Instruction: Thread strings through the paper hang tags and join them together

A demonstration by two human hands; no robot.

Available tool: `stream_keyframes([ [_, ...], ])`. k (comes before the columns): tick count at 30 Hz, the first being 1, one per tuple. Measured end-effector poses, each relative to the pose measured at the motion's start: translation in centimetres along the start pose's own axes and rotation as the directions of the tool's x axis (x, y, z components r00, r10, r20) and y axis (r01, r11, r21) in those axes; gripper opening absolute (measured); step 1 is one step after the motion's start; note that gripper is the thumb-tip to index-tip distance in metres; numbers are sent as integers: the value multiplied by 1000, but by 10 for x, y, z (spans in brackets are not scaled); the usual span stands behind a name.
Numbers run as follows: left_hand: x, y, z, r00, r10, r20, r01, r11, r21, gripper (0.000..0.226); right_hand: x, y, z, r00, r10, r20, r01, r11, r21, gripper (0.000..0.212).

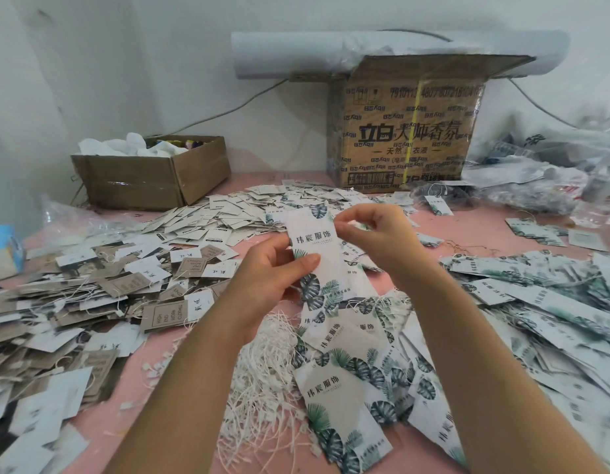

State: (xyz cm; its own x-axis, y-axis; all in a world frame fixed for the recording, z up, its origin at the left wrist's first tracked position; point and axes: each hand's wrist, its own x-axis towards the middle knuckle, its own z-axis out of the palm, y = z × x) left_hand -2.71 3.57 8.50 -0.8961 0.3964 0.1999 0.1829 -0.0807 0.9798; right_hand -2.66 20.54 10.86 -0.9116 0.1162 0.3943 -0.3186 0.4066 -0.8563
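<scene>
Threading step: left hand (273,271) fingers clamped on white leaf-printed paper hang tag (314,241); right hand (382,241) fingers pinch its top edge. Next: thread white string (262,378) through tag top, precise aim.

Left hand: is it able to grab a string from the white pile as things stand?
Probably not: the left hand grips the leaf-print tag. The string pile lies uncovered near its wrist.

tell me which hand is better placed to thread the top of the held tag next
Probably the right hand: its fingertips pinch at the top edge of the leaf-print tag, while the left hand grips the tag's middle, steadying it.
</scene>
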Motion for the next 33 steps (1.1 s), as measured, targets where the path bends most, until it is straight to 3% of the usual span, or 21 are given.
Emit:
stream_keyframes([
  [4, 0, 2, 0, 999, 32, 13, -32, 999, 11, 26, -3, -11, -12, 990, -92, -105, 93, 996, 2, 13],
  [9, 0, 5, 5, 994, 108, -3, -108, 994, -3, 33, -7, -22, -8, 974, -213, -76, 202, 971, -126, 21],
  [16, -2, 8, 8, 982, 190, -17, -190, 982, -16, 34, -6, -25, 4, 949, -296, -108, 245, 908, -341, 5],
  [33, -4, 8, 9, 964, 264, -1, -260, 951, 165, 36, -9, -32, 6, 888, -445, -116, 310, 766, -563, 10],
])
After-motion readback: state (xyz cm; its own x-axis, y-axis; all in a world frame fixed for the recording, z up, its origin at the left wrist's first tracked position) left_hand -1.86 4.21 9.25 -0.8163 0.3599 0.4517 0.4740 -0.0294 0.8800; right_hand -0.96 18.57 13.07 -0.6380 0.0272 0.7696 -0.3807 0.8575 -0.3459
